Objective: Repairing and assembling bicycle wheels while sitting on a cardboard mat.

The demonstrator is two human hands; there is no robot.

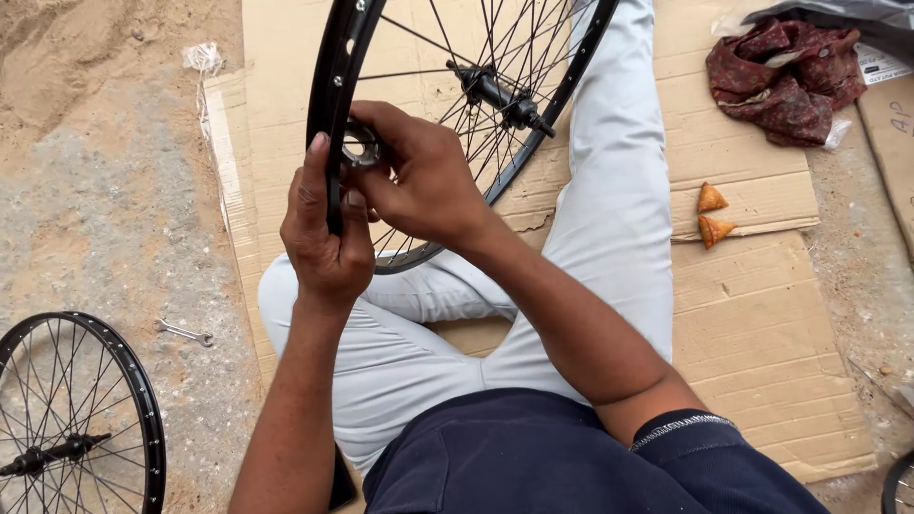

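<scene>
The black wheel rim (328, 105) is held upright over the lap, its hub axle (495, 95) lying to the far right of both hands. The left hand (324, 238) is clenched on the rim's near edge — thumb up along it. The right hand (419, 176) is pinched on a small metal ring (360, 148), pressed against the rim just above the left — the nearer hand to it.

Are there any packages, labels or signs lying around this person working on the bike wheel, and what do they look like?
Flattened cardboard box sheets: brown, spread under the seated person.
Cardboard piece: right edge, brown, with handwritten marks.
Printed label: top right beside the dark red cloth, small, white with dark print.
No screens or signs show.
</scene>
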